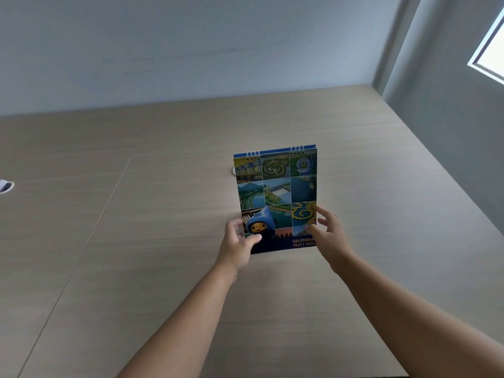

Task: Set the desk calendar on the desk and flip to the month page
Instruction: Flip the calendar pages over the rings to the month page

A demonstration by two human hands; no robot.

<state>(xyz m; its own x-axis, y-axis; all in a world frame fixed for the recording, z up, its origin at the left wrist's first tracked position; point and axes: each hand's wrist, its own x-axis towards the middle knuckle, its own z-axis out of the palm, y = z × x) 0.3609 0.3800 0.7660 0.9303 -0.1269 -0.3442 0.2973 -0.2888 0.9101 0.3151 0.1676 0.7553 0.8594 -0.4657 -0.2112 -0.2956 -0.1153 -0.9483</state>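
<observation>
A spiral-bound desk calendar [276, 192] stands upright near the middle of the light wooden desk [152, 241]. Its cover faces me: a grid of aerial photos, a blue cartoon mascot and the word CALENDAR at the bottom. White wire rings run along its top edge. My left hand [240, 242] grips the lower left corner, thumb across the cover. My right hand [328, 233] holds the lower right edge, thumb on the front and fingers spread behind it.
A white cable grommet [234, 171] peeks out behind the calendar's upper left corner. Another grommet [6, 186] sits at the far left edge. A seam [90, 236] runs diagonally across the desk. A grey wall backs the desk; a window [491, 50] is at upper right.
</observation>
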